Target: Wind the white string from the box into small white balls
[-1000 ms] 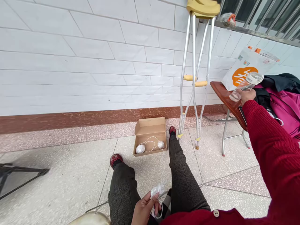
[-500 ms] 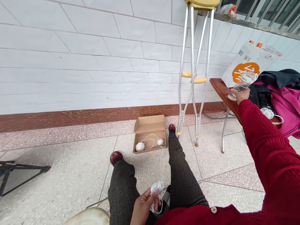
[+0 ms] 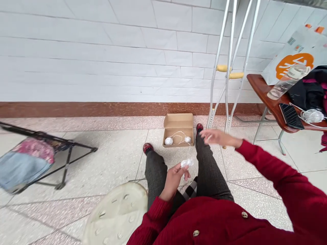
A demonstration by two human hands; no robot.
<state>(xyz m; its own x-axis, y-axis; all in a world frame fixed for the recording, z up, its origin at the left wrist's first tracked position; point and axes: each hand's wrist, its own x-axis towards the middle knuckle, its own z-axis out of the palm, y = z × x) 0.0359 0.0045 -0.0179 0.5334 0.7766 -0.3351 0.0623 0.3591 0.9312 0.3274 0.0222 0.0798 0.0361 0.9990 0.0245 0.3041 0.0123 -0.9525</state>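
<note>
Low between my knees, my left hand [image 3: 176, 177] is closed around a small white bundle of yarn [image 3: 187, 163]. A thin strand runs from the bundle toward an open cardboard box [image 3: 178, 121] on the floor. Two white yarn balls lie in the box, one at the left [image 3: 169, 141] and one at the right [image 3: 187, 139]. My right hand [image 3: 221, 137] is in the air above my right leg, slightly blurred, its fingers stretched out and nothing in them. A clear water bottle [image 3: 286, 83] stands on the brown table [image 3: 258, 85], apart from my right hand.
Crutches [image 3: 227, 71] lean against the tiled wall beside the table. The table also bears a white bag [image 3: 288, 58], a black phone-like object [image 3: 291, 116] and another yarn ball [image 3: 312, 116]. A round stool [image 3: 117, 211] and a folding chair [image 3: 30, 160] are at my left.
My right hand has let go of the water bottle and moved left, away from the table. My left hand still holds the yarn bundle. The view has shifted left and down.
</note>
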